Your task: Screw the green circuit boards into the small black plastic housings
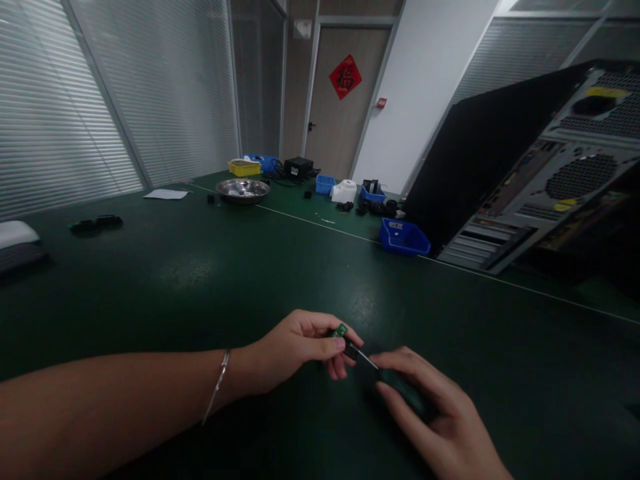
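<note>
Room: dim office-type space, blinds along the left, a door with a red diamond decoration (pixel 345 77) top centre, big dark green table (pixel 200 280) filling most of the frame.
Small part: tiny green circuit board piece (pixel 341 331) with a dark bit attached, bottom centre of the frame, just above the table.
Left hand: left hand (pixel 295 350) is curled nearly closed, thumb and fingertips pinching the green board piece — thin bracelet (pixel 219 385) on the wrist.
Right hand: right hand (pixel 435 413), lower right, fingers loosely wrapped round a dark-handled screwdriver (pixel 395 383); its thin metal tip points up-left and meets the dark bit at the board.
Nearby: blue bin (pixel 404 238) right of centre, just beside a tilted open computer case (pixel 545 180) in the upper right.
Far end: metal bowl (pixel 243 190), yellow bin (pixel 244 167), more small blue bins and black bits — too small to make out.
Left edge: sheet of paper (pixel 167 194), a black object (pixel 95 223), something white-and-dark at the far left.
</note>
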Demonstrator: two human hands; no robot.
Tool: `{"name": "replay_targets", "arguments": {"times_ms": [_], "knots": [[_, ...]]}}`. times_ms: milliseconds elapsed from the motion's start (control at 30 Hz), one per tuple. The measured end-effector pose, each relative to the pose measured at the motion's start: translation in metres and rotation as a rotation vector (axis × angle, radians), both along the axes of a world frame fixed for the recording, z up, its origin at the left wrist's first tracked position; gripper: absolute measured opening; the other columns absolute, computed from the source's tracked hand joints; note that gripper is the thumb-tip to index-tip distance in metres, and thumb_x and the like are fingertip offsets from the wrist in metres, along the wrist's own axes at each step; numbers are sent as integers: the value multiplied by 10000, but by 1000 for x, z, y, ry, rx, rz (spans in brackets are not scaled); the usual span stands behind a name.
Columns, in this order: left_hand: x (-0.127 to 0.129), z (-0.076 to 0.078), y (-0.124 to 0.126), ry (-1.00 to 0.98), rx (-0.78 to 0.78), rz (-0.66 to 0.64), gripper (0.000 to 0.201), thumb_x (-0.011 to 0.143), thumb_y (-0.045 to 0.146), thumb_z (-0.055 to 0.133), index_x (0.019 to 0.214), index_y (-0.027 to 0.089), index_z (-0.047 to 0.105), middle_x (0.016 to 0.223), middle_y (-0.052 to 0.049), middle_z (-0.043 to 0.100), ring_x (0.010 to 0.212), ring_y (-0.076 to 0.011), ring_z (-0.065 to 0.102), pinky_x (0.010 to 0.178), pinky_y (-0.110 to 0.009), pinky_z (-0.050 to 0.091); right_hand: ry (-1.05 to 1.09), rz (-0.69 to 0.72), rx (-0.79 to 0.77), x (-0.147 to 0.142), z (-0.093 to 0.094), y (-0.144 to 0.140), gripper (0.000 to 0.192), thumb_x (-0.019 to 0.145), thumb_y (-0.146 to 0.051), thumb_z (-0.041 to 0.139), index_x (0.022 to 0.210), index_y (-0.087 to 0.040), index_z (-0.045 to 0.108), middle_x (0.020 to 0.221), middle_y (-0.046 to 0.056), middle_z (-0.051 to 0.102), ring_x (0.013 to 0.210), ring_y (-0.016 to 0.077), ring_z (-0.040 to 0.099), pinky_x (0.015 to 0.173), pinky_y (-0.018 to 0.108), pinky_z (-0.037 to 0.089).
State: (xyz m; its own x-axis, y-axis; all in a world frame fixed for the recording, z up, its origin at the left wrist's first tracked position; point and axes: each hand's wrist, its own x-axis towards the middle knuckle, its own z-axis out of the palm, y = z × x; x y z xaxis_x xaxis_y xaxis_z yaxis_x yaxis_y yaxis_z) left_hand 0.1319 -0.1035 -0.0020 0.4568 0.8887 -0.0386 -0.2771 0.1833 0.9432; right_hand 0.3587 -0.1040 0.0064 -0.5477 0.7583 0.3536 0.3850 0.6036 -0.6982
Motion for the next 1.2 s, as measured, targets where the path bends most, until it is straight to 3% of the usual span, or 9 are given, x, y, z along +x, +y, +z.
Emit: {"name": "replay_targets", "arguments": {"times_ms": [333, 533, 600, 767, 833, 1033, 1200], "knots": [[0, 4, -5, 60, 54, 2, 237, 837, 304, 649, 979, 158, 526, 817, -21, 622, 686, -114, 564, 657, -266, 442, 38, -119, -16, 3, -6, 0, 203, 862, -227, 624, 1058, -247, 670, 977, 57, 732, 924, 240, 700, 705, 268, 582], [1, 9, -9, 141, 95, -71, 190, 870, 315, 607, 956, 154, 556, 864, -29, 601, 787, -141, 569, 755, -303, 449, 85, -137, -47, 2, -4, -1, 201, 859, -229, 624, 1051, -257, 674, 975, 47, 732, 947, 235, 693, 706, 255, 576], [0, 10, -9, 206, 163, -113, 160, 889, 292, 578, 963, 149, 582, 901, -46, 610, 838, -161, 585, 782, -313, 451, 91, -129, -59, 2, -4, -1, 205, 863, -218, 620, 1057, -262, 670, 985, 42, 729, 967, 231, 686, 722, 255, 573], [-5, 19, -10, 557, 594, -169, 144, 829, 250, 675, 942, 161, 657, 998, -76, 627, 963, -207, 570, 887, -333, 420, 110, -144, -57, 1, -4, -1, 212, 852, -199, 628, 1045, -270, 679, 1010, 36, 727, 983, 228, 678, 714, 252, 566], [-5, 24, -12, 630, 691, -221, 149, 813, 258, 698, 934, 175, 674, 1036, -85, 635, 1024, -224, 556, 935, -340, 403, 110, -149, -50, 1, -3, -1, 216, 847, -197, 630, 1043, -270, 683, 1011, 36, 724, 979, 229, 678, 702, 254, 566], [-3, 30, -15, 714, 783, -280, 117, 840, 265, 666, 921, 184, 687, 1076, -104, 623, 1084, -240, 526, 973, -350, 399, 88, -136, -106, 1, -2, -1, 188, 865, -208, 607, 1039, -248, 667, 907, 31, 700, 975, 230, 665, 726, 272, 555], [-3, 26, -17, 747, 797, -246, 249, 852, 314, 645, 1072, 201, 618, 1097, -104, 589, 1082, -246, 495, 948, -359, 407, 37, -67, -191, -3, 3, -3, 146, 883, -239, 582, 1020, -233, 632, 915, 32, 672, 926, 213, 651, 753, 287, 528]]}}
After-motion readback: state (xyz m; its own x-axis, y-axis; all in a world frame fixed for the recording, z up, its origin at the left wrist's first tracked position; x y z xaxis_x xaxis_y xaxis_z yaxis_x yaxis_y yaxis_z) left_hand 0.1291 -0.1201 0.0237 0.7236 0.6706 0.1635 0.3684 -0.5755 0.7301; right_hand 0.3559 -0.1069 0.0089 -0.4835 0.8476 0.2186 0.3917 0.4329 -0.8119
